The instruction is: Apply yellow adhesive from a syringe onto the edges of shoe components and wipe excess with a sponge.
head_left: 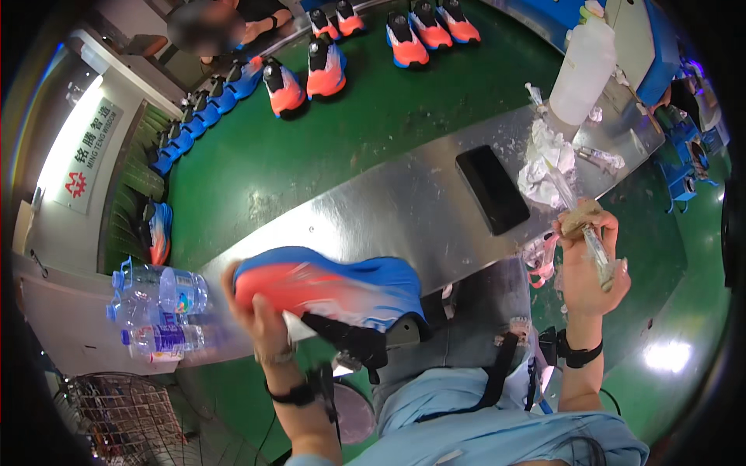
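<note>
My left hand [266, 322] is closed round the toe end of a blue and coral-red running shoe [334, 291]. The shoe lies on its side in the air over the bench's near edge, its heel pointing right and slightly blurred. At the right, my right hand [587, 283] is closed on a slim clear tube [596, 247], perhaps a syringe. A tan lump [579, 219] sits between its fingers at the tube's upper end; how the two join is unclear. Crumpled white tissue [546, 165] lies just beyond this hand.
A black phone [492, 189] rests on the metal strip [373, 206]. A white bottle [583, 70] stands at the far right. Several finished-looking shoes [326, 66] sit across the green surface, and blue ones line its left side. Water bottles [159, 311] stand at left. Another person sits far left.
</note>
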Tool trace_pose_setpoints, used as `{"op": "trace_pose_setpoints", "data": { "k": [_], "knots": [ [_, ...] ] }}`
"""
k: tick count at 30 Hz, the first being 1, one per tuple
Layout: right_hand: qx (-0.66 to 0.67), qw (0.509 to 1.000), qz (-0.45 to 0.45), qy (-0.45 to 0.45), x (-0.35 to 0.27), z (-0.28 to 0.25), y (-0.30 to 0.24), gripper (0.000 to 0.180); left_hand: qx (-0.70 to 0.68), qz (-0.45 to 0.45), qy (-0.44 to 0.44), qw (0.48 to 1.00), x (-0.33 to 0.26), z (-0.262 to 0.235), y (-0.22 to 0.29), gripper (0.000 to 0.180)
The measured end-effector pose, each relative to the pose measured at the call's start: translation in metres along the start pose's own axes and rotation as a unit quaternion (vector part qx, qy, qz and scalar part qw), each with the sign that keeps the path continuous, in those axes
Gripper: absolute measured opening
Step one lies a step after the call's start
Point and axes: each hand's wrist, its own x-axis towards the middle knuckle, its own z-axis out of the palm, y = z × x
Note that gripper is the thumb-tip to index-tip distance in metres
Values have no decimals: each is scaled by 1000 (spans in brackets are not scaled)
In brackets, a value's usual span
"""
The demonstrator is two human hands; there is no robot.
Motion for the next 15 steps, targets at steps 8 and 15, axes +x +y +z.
{"op": "trace_pose_setpoints", "data": {
  "k": [8,15],
  "knots": [
    [308,898,51,-311,8,71,-25,41,6,272,-245,931,61,89,41,57],
    [351,879,131,-296,12,88,-16,32,-24,291,-270,917,67,97,43,59]
  ]
}}
